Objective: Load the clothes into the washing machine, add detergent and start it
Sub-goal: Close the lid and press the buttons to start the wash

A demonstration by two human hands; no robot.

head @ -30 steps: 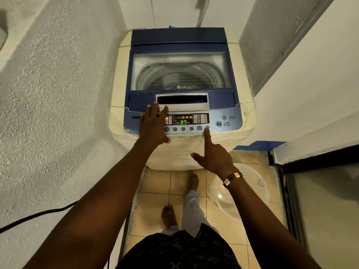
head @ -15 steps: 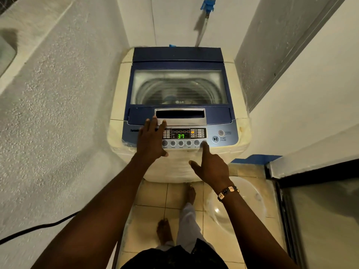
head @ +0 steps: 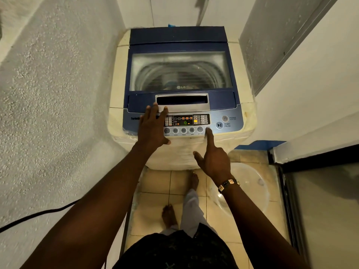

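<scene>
A cream top-loading washing machine with a blue top stands ahead. Its glass lid is closed, and the drum shows through it. The control panel has a lit display and a row of round buttons. My left hand lies flat on the panel's left part, fingers spread. My right hand points with the index finger, whose tip touches the rightmost button of the row. The other fingers are curled. The start/pause button sits just right of that fingertip.
Rough plastered walls close in on the left and right. A clear plastic basin lies on the tiled floor at the right of my bare feet. A black cable runs along the left wall. A dark-framed glass door stands at the right.
The display read 37 before and now shows a different lit pattern. My right index finger stays on the rightmost button. The view has shifted a little.
</scene>
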